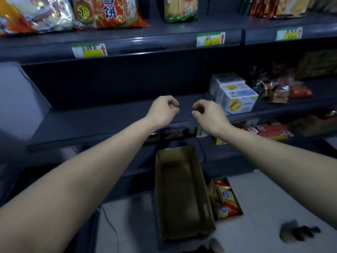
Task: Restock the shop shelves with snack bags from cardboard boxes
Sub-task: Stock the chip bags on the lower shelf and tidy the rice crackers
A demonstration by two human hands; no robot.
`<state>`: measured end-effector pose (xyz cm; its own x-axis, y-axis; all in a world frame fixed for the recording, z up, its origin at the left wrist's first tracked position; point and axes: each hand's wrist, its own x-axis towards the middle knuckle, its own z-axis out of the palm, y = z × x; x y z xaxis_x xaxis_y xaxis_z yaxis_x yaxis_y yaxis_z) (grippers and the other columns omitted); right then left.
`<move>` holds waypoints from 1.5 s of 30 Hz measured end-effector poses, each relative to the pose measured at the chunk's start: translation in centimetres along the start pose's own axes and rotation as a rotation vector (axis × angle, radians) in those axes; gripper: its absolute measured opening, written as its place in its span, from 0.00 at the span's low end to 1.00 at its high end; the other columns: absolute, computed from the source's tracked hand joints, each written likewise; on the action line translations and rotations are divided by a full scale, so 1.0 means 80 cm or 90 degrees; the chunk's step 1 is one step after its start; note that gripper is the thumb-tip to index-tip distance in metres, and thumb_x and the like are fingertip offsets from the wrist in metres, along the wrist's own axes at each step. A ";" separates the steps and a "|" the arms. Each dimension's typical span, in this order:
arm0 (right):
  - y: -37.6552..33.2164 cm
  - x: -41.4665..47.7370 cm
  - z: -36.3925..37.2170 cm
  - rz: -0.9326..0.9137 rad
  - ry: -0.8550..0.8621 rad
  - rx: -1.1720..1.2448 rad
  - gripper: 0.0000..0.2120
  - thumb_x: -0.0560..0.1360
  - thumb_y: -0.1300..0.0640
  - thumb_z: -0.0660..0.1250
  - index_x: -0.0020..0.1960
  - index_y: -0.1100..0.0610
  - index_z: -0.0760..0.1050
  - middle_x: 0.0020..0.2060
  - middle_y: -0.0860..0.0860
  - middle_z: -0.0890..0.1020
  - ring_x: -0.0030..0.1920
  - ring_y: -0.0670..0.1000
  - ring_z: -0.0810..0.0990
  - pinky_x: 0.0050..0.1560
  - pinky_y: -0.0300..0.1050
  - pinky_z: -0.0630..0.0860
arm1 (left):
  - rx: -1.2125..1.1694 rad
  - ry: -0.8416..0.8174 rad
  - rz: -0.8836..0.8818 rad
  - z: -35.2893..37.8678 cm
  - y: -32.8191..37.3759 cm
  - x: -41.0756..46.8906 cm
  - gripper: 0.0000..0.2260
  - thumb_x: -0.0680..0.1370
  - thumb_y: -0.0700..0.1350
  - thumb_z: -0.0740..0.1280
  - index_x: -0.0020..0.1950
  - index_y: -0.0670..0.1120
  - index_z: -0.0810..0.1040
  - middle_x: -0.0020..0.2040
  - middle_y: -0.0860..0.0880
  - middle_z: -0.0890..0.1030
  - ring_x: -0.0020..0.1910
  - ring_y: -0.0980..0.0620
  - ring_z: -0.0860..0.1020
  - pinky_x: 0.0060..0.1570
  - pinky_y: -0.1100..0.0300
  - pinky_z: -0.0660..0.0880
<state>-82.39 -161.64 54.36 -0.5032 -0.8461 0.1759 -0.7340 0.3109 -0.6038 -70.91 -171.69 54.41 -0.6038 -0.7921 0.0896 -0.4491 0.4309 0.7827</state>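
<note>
Both my arms reach forward over the middle shelf (pixel 102 123), which is bare on its left part. My left hand (pixel 164 110) and my right hand (pixel 207 114) hover side by side above the shelf's front edge, fingers curled, holding nothing. Below them on the floor stands an open cardboard box (pixel 182 194) with nothing visible inside. To its right, several orange and yellow snack bags (pixel 225 198) lie in a second container whose walls I cannot make out.
The top shelf (pixel 145 41) carries snack bags (pixel 109 11) and price labels (pixel 89 50). White and yellow cartons (pixel 235 94) and wrapped snacks (pixel 279 90) sit on the middle shelf's right part. Red packs (pixel 273 131) fill a lower shelf. A dark object (pixel 297 230) lies on the floor.
</note>
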 end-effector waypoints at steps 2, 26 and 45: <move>0.010 -0.020 0.014 0.027 -0.026 -0.023 0.11 0.77 0.58 0.63 0.57 0.60 0.77 0.54 0.58 0.82 0.58 0.58 0.78 0.58 0.48 0.73 | -0.006 -0.027 -0.037 0.010 -0.021 -0.016 0.06 0.78 0.39 0.64 0.53 0.43 0.78 0.40 0.50 0.76 0.42 0.52 0.74 0.46 0.59 0.73; 0.189 -0.126 0.164 0.150 -0.434 -0.140 0.23 0.78 0.52 0.62 0.70 0.59 0.66 0.65 0.57 0.74 0.64 0.56 0.74 0.60 0.47 0.72 | 0.114 -0.126 -0.337 0.168 -0.208 -0.140 0.12 0.78 0.40 0.64 0.61 0.41 0.76 0.59 0.42 0.78 0.58 0.45 0.76 0.57 0.55 0.74; 0.288 -0.176 0.253 0.331 -0.440 -0.087 0.17 0.79 0.56 0.62 0.65 0.63 0.69 0.58 0.59 0.79 0.55 0.56 0.78 0.45 0.42 0.71 | 0.260 -0.123 -0.498 0.260 -0.310 -0.175 0.20 0.78 0.38 0.61 0.69 0.36 0.64 0.66 0.38 0.69 0.62 0.39 0.73 0.59 0.50 0.73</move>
<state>-82.97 -151.31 22.28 -0.4330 -0.6418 -0.6330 -0.5585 0.7422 -0.3704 -65.00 -162.28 20.96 -0.1108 -0.8525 -0.5108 -0.9545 -0.0519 0.2937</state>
